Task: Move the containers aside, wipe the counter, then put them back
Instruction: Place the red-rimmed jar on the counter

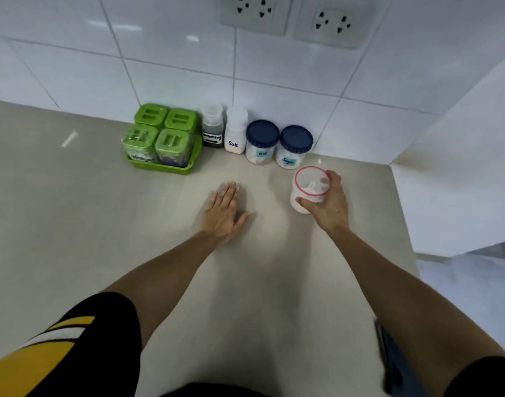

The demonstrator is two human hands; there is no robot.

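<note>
Gripping a red-rimmed white container [310, 190] from its right side, the person's right hand [330, 206] has thumb and fingers wrapped round the body, just in front of the row at the back wall. The blur there makes it hard to say whether the container's base is on the counter [73, 224] or slightly clear of it.

The left hand [224, 210] lies flat and spread, palm down on the bare counter, holding nothing.

Along the tiled wall stand, left to right: a green tray [159, 167] carrying four green-lidded jars, one marked vinegar; a dark bottle [212, 128] whose label is only partly legible; a white bottle marked Salt [235, 131]; and two blue-lidded jars, MSG [261, 143] and Sugar [294, 147], standing side by side and close together.

Assessment: no cloth is in sight and the other containers are lined up neatly, which suggests the put-back stage, with this container the last to go. It could equally be the first one taken out.

If it is going back, the next move calls for setting it down in the free corner space to the right of the Sugar jar, upright and without knocking that jar, then releasing the grip.
</note>
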